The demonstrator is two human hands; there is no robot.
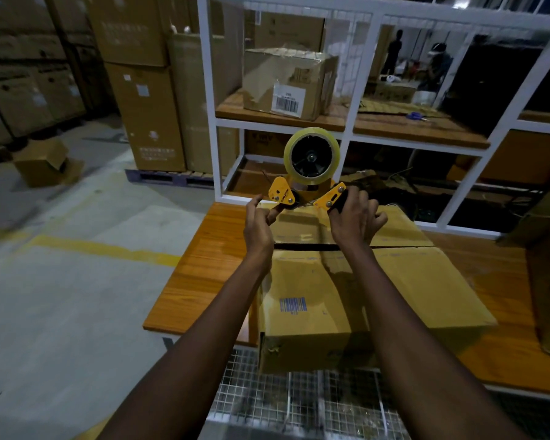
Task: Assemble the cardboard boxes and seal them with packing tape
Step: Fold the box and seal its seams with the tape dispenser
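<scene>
Gripping the tape dispenser (308, 192) by its handle with the right hand (353, 220), fingers curled tight round it. Pinching the dispenser's front tip with the left hand (259, 227), thumb and forefinger together, probably freeing the tape end; not seeing clearly whether film is between them. Holding the dispenser in the air toward the far edge of the table (197, 265). Noting the box (394, 281) at the table's near edge, flaps folded down, seam (299, 246) gaping dark. Judging folding done, seam taping not yet begun. Remaining: laying, cutting and pressing tape.
</scene>
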